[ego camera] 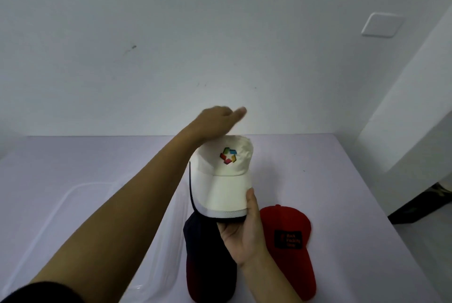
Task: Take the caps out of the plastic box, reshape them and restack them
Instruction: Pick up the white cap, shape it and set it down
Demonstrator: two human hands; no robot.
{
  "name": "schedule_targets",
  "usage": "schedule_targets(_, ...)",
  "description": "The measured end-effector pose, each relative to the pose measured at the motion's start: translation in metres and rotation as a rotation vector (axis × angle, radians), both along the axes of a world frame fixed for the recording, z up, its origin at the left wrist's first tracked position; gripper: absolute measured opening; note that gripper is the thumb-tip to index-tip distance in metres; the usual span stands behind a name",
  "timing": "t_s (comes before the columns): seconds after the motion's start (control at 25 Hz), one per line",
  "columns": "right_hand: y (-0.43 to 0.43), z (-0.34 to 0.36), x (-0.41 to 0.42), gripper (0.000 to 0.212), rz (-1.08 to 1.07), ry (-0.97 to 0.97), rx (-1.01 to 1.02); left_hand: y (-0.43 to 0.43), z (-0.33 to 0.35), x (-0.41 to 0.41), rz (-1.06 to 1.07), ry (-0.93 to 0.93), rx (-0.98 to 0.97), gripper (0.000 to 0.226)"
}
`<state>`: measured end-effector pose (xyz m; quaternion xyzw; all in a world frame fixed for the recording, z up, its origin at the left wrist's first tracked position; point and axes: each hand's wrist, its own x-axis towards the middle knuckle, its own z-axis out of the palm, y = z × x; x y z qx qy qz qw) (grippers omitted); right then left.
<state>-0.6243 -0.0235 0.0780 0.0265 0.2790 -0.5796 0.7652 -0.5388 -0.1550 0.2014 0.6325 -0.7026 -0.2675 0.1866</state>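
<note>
A white cap with a multicoloured logo is held up above the table, brim toward me. My right hand grips the brim from below, thumb on its right edge. My left hand lies over the top of the crown, fingers curled behind it. Under the white cap a dark navy cap with a red brim lies on the table. To its right lies a red cap with a black patch. The clear plastic box stands at the left, and I see no caps in it.
The pale table runs back to a white wall and ends at the right beside a white partition. A white square plate is fixed on the wall. Dark floor shows at the far right.
</note>
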Motion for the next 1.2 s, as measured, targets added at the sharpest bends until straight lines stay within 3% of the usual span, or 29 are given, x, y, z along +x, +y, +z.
schedule_targets(0.08, -0.008, -0.004, -0.01, 0.048, -0.051, -0.008, 0.009, 0.005, -0.022, 0.02, 0.259, 0.287, -0.151, 0.043)
schedule_targets(0.16, -0.021, -0.009, -0.019, 0.045, -0.087, 0.006, 0.003, 0.019, -0.056, 0.034, 0.429, 0.522, 0.157, 0.044)
schedule_targets(0.24, -0.037, -0.014, -0.026, 0.045, -0.089, 0.039, -0.015, 0.035, -0.088, 0.032, 0.441, 0.764, 0.598, 0.046)
schedule_targets(0.28, -0.046, -0.017, -0.028, 0.044, -0.08, 0.056, -0.025, 0.037, -0.098, 0.029, 0.45, 0.947, 0.722, 0.04)
schedule_targets(0.36, -0.063, -0.025, -0.033, 0.04, -0.043, 0.068, -0.033, 0.033, -0.113, 0.022, 0.485, 1.31, 0.836, 0.026)
schedule_targets(0.48, -0.093, -0.039, -0.046, 0.031, 0.079, 0.092, 0.008, 0.011, -0.136, 0.023, 0.504, 1.462, 0.898, 0.017)
schedule_targets(0.6, -0.127, -0.062, -0.057, 0.021, 0.183, 0.231, 0.194, -0.014, -0.177, 0.025, 0.617, 1.406, 0.948, 0.014)
schedule_targets(0.76, -0.159, -0.104, -0.064, 0.015, 0.29, 0.446, 0.308, -0.038, -0.226, 0.022, 0.689, 1.171, 1.002, 0.011)
schedule_targets(0.96, -0.181, -0.141, -0.074, 0.045, 0.502, 0.655, 0.367, -0.049, -0.249, 0.016, 0.697, 1.004, 0.998, 0.004)
schedule_targets(1.08, -0.185, -0.143, -0.079, 0.057, 0.738, 1.033, 0.29, -0.053, -0.26, 0.018, 0.648, 0.8, 0.927, 0.005)
schedule_targets(1.2, -0.191, -0.147, -0.087, 0.07, 0.795, 1.424, 0.16, -0.061, -0.276, 0.024, 0.524, 0.363, 0.733, 0.019)
